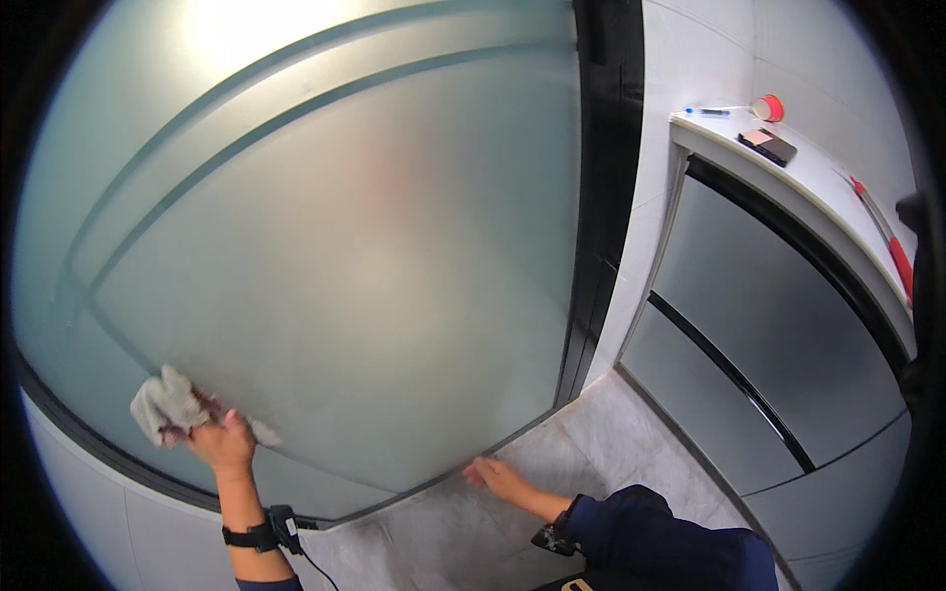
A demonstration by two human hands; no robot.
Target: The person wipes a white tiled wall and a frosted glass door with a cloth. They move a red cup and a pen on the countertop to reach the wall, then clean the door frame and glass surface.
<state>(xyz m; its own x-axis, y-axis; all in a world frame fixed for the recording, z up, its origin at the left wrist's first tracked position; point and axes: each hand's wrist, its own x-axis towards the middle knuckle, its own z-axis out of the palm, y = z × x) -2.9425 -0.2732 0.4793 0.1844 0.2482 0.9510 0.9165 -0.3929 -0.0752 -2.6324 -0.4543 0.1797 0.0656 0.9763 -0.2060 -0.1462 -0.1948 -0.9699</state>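
Note:
My left hand (225, 443) presses a crumpled light-coloured cloth (159, 414) against the lower left of a large frosted glass panel (414, 295). Part of the cloth spreads behind the fingers, and dark bands run across the panel. My right hand (499, 479) hangs in front of the panel's bottom edge, with its fingers loosely bent and nothing visible in them. Whether it touches the frame is hard to tell. A black device is strapped to my left wrist (259, 535), with a cable running down from it.
A black frame (606, 185) borders the glass on the right. Beyond it, a white counter (802, 173) over a glass-fronted cabinet (768, 288) bears a red cup (771, 108), a blue-capped pen (708, 112), a dark flat case (768, 145) and a red-handled tool (883, 229). Below lies grey tile floor (584, 451).

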